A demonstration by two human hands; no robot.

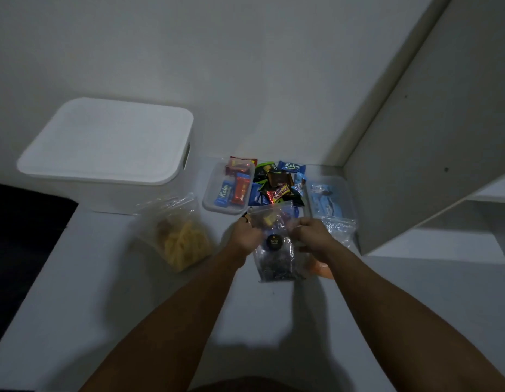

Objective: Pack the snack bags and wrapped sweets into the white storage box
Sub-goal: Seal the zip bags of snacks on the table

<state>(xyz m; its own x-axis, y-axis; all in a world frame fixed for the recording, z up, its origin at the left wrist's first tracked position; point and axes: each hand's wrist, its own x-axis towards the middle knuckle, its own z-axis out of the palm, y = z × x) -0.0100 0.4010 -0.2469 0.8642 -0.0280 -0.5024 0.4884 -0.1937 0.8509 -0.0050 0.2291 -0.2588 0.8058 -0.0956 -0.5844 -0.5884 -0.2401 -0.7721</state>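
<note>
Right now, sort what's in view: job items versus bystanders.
Job: white storage box, lid on; clear bag held in both hands; yellow snack bag; tray of wrapped sweets; loose sweets pile; blue packets.
Bystanders: white shelf unit; dark surface.

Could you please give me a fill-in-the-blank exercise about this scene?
1. The white storage box has its lid ____.
2. Both hands hold one clear ____ with a black round label.
3. The bag of yellow snacks lies to the ____ of the left hand.

Missing words: on; bag; left
</note>
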